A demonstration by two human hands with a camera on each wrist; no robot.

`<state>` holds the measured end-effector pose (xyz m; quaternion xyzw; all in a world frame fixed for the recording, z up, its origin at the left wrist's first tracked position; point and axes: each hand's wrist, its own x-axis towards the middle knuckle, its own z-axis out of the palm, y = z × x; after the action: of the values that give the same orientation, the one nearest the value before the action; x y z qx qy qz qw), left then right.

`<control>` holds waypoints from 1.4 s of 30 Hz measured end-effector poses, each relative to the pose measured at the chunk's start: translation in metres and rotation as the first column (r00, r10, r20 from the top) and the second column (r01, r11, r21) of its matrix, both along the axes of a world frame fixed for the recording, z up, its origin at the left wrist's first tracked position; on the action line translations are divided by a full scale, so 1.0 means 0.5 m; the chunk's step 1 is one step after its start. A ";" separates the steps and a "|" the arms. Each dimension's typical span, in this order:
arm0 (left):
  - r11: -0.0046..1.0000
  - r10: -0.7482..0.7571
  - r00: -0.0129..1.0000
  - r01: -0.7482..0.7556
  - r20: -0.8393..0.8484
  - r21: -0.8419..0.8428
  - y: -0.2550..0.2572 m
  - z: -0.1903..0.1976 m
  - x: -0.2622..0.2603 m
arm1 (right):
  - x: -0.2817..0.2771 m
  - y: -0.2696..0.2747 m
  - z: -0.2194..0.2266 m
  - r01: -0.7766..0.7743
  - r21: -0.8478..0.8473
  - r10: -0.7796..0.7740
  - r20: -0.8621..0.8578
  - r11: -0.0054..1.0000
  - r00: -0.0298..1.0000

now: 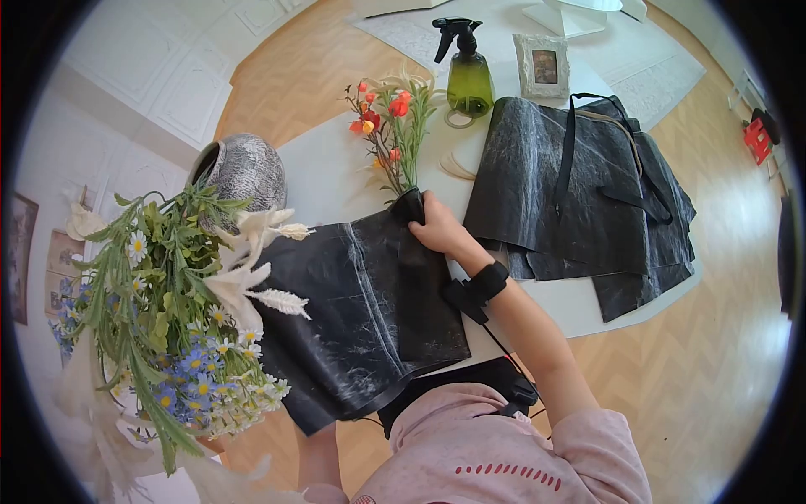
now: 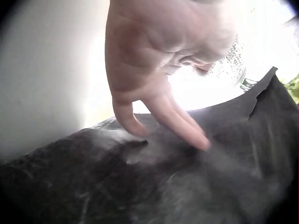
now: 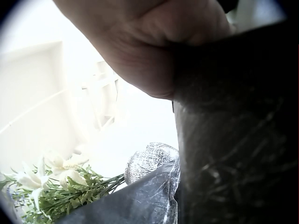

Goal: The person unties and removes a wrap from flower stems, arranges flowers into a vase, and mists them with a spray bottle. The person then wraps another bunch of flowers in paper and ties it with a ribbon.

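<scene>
One white-topped table (image 1: pixel 319 160): bears the work; enough bare surface shows to lay the near end flat.
Black, white-creased, leathery sheet (image 1: pixel 361 294): slants across the table's near edge, its far corner drawn up round the flower stems; a smooth, even turn probably wraps better than a hard tug.
Slim bunch of orange-red blossoms and green sprigs (image 1: pixel 395 134): its heads rise clear beyond the sheet, worth leaving free of the fold.
Right hand (image 1: pixel 441 227): closed firmly on the sheet's dark, gathered neck (image 1: pixel 409 205); a snug hold, short of crushing the stems, seems best.
Left hand (image 2: pixel 154 51): hidden under the sheet in the head view; at the left wrist, fingers reach out to its surface, gripping nothing, well suited to smoothing creases.
</scene>
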<state>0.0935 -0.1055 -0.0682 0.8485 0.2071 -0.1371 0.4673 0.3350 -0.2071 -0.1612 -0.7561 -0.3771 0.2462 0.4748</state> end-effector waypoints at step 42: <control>0.863 0.466 0.867 -0.400 0.178 -0.308 -0.058 -0.038 0.244 | -0.026 0.000 -0.031 0.169 0.224 -0.130 -0.180 0.960 0.975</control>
<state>0.2154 -0.1344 -0.0870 0.7209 0.3142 0.0526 0.6155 0.3218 -0.2070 -0.1764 -0.6974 -0.3055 0.2235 0.6086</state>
